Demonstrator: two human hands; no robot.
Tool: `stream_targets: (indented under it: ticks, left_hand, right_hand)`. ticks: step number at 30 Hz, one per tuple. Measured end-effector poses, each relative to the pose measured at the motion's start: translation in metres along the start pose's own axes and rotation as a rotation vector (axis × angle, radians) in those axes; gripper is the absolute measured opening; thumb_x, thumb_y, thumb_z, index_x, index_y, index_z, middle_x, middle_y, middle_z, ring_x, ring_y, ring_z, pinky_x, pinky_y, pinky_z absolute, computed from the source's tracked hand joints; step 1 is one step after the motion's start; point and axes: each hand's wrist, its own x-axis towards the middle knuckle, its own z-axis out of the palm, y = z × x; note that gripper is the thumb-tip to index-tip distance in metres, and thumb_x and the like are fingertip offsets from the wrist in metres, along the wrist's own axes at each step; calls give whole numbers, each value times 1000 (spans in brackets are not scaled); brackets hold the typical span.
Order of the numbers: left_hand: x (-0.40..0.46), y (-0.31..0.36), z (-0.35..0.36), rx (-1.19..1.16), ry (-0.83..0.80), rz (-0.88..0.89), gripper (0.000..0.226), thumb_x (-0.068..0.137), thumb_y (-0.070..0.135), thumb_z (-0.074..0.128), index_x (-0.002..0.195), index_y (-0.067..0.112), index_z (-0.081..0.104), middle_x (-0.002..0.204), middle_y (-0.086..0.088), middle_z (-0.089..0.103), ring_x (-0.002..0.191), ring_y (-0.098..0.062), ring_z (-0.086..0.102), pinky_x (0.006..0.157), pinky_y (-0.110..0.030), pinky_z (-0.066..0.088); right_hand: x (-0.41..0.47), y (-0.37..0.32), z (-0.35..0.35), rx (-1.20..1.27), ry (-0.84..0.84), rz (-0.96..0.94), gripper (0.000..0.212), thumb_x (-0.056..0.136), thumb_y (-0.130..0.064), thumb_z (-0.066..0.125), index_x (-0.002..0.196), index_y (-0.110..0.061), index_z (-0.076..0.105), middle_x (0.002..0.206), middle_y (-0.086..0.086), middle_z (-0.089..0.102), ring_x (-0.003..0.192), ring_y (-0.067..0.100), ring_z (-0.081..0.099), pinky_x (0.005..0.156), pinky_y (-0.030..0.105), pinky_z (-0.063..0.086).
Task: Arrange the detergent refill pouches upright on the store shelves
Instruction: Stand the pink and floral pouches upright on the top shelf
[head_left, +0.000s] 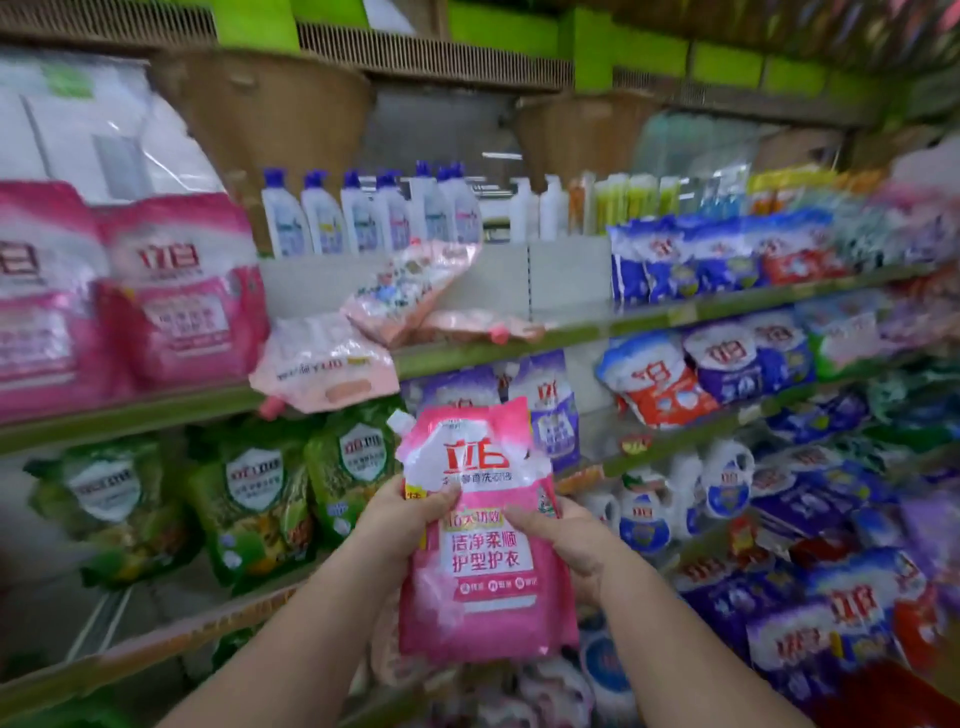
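both hands, left hand (410, 514) and right hand (566, 540), grip one pink pouch (483, 551) upright below the shelf (571, 328); pale pouches (410, 296) on that shelf lie toppled, unsorted.

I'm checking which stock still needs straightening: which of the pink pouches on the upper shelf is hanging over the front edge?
The pale pink pouch, upside down with its cap past the shelf edge. The two deep pink pouches left of it stand upright.

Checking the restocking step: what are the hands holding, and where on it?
Both hands grip one pink detergent refill pouch at mid-height: left hand on its left edge, right hand on its right edge.
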Motion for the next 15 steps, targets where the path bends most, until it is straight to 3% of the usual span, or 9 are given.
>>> stream_targets:
  ticks: [4,7,12,15]
  left_hand:
    - [11,68,13,87,-56,141,44,74,15,84,111,11,60,92,-16,77,82,-38,75,64,-46,61]
    - [23,105,16,87,1,211,45,72,14,85,108,10,59,87,-13,78,78,-35,76,60,-42,61]
    - [53,147,6,93,72,314,37,70,11,87,101,8,66,85,-14,78,76,-35,76,68,-46,62]
    - [77,171,-2,95,87,346,38,69,15,87,98,13,62,81,-11,78,72,-34,76,58,-41,61]
  right_hand:
    - [25,-63,11,22,-58,-161,66,67,-8,85,126,-7,57,106,24,73,95,43,71,78,54,59]
    - [44,-100,25,8,-91,-258,68,66,-9,84,128,-6,56,111,26,71,101,46,68,91,64,51]
    - [78,-141,50,-28,-146,-350,55,74,-10,78,125,-3,58,110,26,71,101,45,68,91,61,52]
    - [105,-158,63,-33,-155,-394,42,80,-9,76,118,-3,61,105,25,72,97,44,70,86,58,55]
